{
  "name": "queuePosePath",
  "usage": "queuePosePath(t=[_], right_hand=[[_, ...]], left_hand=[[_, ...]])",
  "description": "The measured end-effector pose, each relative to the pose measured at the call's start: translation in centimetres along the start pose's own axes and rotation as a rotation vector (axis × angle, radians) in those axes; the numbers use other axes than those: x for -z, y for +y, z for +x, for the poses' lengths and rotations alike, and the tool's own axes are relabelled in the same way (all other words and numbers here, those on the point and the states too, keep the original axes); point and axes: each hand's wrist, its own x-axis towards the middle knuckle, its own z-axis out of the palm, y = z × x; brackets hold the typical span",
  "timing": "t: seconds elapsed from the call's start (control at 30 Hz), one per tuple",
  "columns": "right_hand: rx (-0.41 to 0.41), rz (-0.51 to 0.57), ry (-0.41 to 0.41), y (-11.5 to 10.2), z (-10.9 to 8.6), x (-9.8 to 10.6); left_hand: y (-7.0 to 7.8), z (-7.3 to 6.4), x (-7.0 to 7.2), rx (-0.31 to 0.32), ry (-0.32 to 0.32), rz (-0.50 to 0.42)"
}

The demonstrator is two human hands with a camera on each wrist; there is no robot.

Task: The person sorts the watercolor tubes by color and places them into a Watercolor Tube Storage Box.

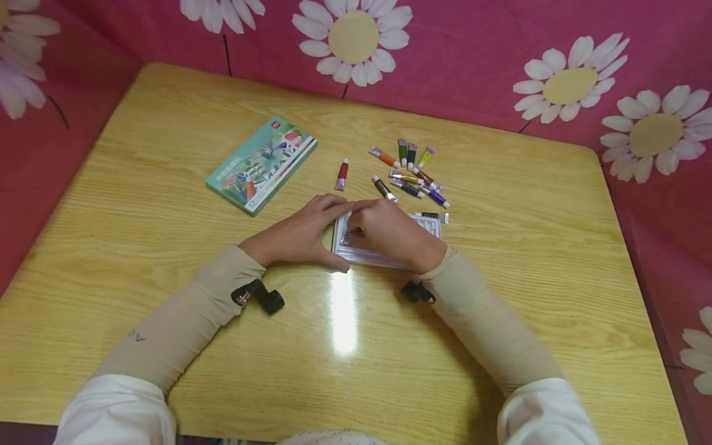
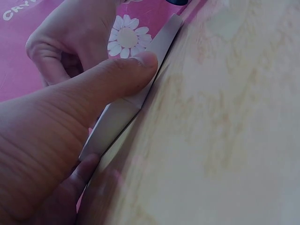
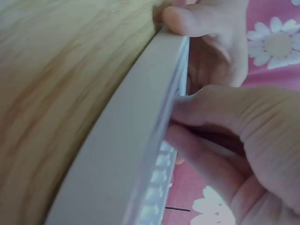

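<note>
A shallow white tray (image 1: pixel 367 253) with a clear moulded plastic insert (image 3: pixel 159 183) lies in front of the person. My left hand (image 1: pixel 306 232) grips its left end, thumb at the near corner and fingers at the far side. Over the insert, my right hand (image 1: pixel 386 232) has curled fingers, with thumb and forefinger close together inside the tray. I cannot tell what is between those fingertips. Just beyond the tray lies a red paint tube (image 1: pixel 342 174). A dark tube (image 1: pixel 434 217) lies at its far right edge.
Several small paint tubes (image 1: pixel 408 177) in different colours lie scattered beyond the tray. A green paint-set box (image 1: pixel 261 164) rests at the back left of the wooden table (image 1: pixel 528 247). Pink flowered cloth (image 1: pixel 456 55) hangs behind the table.
</note>
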Motion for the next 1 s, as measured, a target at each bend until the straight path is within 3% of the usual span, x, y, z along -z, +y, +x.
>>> queuePosePath(t=[0.6, 1.0], right_hand=[[-0.114, 0.117, -0.004, -0.14, 0.39, 0.20], [-0.076, 0.122, -0.053, 0.38, 0.11, 0.54]], left_hand=[[-0.12, -0.24, 0.04, -0.036, 0.026, 0.000], [-0.12, -0.30, 0.08, -0.029, 0.022, -0.004]])
